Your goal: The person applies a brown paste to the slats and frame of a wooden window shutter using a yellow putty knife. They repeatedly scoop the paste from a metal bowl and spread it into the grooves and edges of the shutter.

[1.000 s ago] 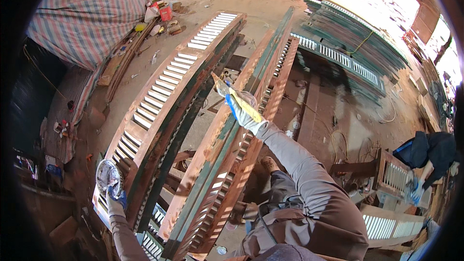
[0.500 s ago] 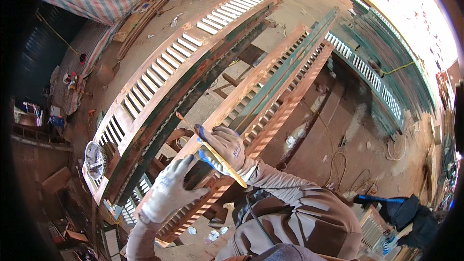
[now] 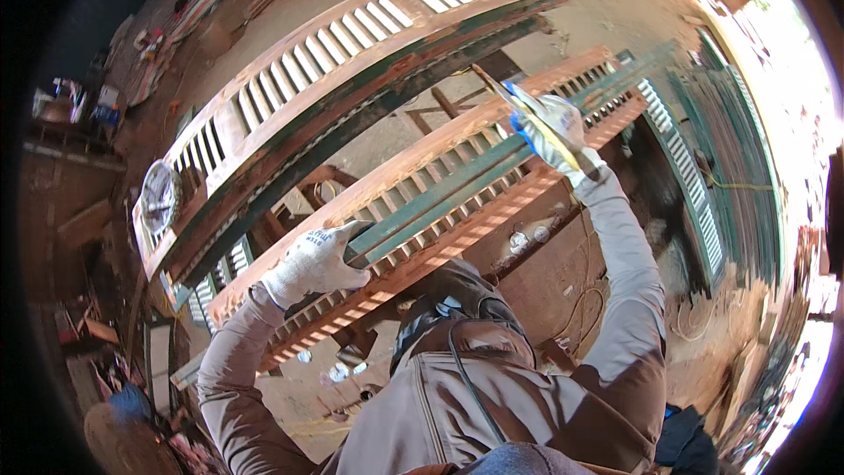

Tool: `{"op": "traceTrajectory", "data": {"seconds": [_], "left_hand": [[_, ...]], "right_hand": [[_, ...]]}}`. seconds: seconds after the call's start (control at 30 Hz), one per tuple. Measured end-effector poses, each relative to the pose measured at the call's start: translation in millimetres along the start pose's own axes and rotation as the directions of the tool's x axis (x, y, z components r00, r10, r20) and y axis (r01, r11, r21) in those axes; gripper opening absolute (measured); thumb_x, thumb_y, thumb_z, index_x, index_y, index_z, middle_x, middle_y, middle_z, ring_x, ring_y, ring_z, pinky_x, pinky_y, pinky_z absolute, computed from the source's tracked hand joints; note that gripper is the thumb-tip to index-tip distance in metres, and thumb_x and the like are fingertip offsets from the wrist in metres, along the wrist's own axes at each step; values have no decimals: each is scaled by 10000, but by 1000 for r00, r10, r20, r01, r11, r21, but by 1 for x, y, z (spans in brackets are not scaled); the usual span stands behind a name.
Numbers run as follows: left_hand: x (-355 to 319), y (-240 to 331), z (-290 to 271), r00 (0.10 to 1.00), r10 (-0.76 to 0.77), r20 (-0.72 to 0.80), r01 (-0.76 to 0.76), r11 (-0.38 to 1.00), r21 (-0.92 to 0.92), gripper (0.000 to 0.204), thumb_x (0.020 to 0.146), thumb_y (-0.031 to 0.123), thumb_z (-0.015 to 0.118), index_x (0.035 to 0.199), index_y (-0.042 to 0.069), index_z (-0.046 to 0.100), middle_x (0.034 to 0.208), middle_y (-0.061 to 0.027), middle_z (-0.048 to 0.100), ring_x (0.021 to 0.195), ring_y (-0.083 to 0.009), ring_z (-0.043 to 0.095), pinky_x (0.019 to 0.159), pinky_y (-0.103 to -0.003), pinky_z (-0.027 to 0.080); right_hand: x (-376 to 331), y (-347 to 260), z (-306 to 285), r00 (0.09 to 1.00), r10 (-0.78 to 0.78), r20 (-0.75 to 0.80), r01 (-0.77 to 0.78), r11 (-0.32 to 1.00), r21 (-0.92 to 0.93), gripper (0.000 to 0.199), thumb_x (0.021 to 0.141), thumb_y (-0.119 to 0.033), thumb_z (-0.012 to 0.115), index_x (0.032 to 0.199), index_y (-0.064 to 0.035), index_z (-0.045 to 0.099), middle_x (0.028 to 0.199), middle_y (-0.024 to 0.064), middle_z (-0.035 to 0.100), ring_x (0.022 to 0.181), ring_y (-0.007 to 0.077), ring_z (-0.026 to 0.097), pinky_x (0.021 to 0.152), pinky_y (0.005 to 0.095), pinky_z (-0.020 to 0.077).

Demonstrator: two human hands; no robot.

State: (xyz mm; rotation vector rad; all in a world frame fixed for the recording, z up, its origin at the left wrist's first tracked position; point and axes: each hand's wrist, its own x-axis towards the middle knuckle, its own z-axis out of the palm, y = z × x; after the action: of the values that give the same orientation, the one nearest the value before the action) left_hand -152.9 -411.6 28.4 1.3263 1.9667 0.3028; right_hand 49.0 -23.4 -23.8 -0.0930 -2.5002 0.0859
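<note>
A long wooden louvred shutter [image 3: 457, 185] with bare orange wood and a green middle rail lies across supports in front of me. My left hand [image 3: 318, 262], in a white glove, rests flat on the near end of that shutter. My right hand [image 3: 552, 128], in a white and blue glove, grips a flat-bladed scraper [image 3: 510, 98] with a yellow handle. Its blade points up and left, above the shutter's far part.
A second, longer shutter [image 3: 352, 62] with white slats lies beyond, parallel to the first. A round fan-like disc [image 3: 161, 195] sits at its left end. Green shutters [image 3: 703, 167] lean at the right. Scrap wood and clutter [image 3: 97, 105] fill the left side.
My right hand has swung with the scraper from near my chest out to the far part of the shutter. My left hand has come down onto the shutter's near end.
</note>
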Motion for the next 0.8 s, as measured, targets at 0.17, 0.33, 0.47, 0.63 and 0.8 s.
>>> {"op": "traceTrajectory", "data": {"seconds": [0.17, 0.33, 0.47, 0.63, 0.8], "left_hand": [[-1, 4, 1, 998, -23, -54, 20, 999, -42, 681, 726, 252, 735, 1365, 94, 561, 1031, -203, 709, 944, -335, 713, 826, -411, 565], [3, 14, -7, 988, -138, 67, 150, 961, -233, 706, 733, 148, 718, 1409, 77, 527, 1153, -225, 677, 1052, -367, 682, 889, -397, 555], [15, 10, -21, 982, -167, 92, 186, 947, -261, 738, 724, 103, 726, 1430, 73, 511, 1178, -232, 672, 1078, -361, 679, 879, -393, 548], [28, 7, -42, 970, -216, 114, 238, 943, -234, 670, 752, 130, 732, 1398, 84, 557, 1054, -215, 708, 968, -277, 722, 803, -345, 549], [49, 31, -84, 935, -331, 128, 352, 913, -205, 653, 750, 135, 727, 1380, 62, 571, 1156, -191, 708, 1071, -267, 705, 901, -340, 542]], "right_hand": [[-4, -4, -4, 994, -93, -53, 97, 993, 72, 545, 775, -237, 726, 1278, -45, 645, 653, 62, 568, 572, 272, 542, 540, 424, 422], [-4, -3, 5, 996, -40, -84, 47, 995, 91, 590, 889, -411, 619, 1318, -6, 613, 671, 41, 582, 570, 238, 538, 570, 398, 418], [16, 6, 8, 998, -55, 40, 48, 987, 150, 630, 838, -429, 703, 1305, -14, 621, 666, 1, 544, 543, 187, 503, 541, 358, 384], [41, 18, 14, 996, -87, 14, 84, 985, 149, 613, 819, -356, 734, 1321, -24, 620, 606, -29, 438, 517, 149, 451, 506, 326, 358], [62, 34, 11, 999, -45, 6, 44, 995, 94, 625, 818, -326, 707, 1385, -90, 592, 584, -25, 426, 518, 154, 469, 480, 328, 360]]}}
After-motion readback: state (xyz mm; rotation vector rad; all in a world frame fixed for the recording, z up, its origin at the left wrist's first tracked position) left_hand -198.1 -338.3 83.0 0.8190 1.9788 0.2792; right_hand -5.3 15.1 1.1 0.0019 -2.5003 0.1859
